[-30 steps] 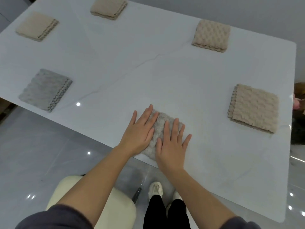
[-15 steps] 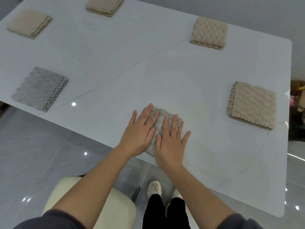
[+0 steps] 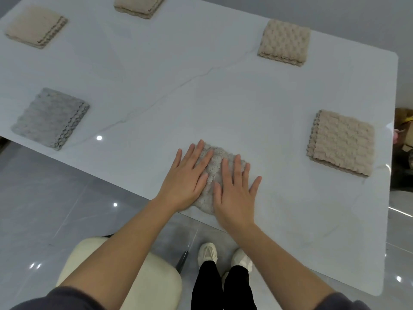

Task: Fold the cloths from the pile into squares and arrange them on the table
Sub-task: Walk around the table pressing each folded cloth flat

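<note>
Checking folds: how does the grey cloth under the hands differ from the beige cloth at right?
The grey cloth is pressed under the left hand and right hand; the beige cloth lies untouched. On the table, the grey cloth sits at the near edge, the beige cloth by the right edge. Both are nubby.

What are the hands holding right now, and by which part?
Nothing is gripped: the left hand and right hand lie flat, fingers straight, pressing the top of the folded grey cloth.
</note>
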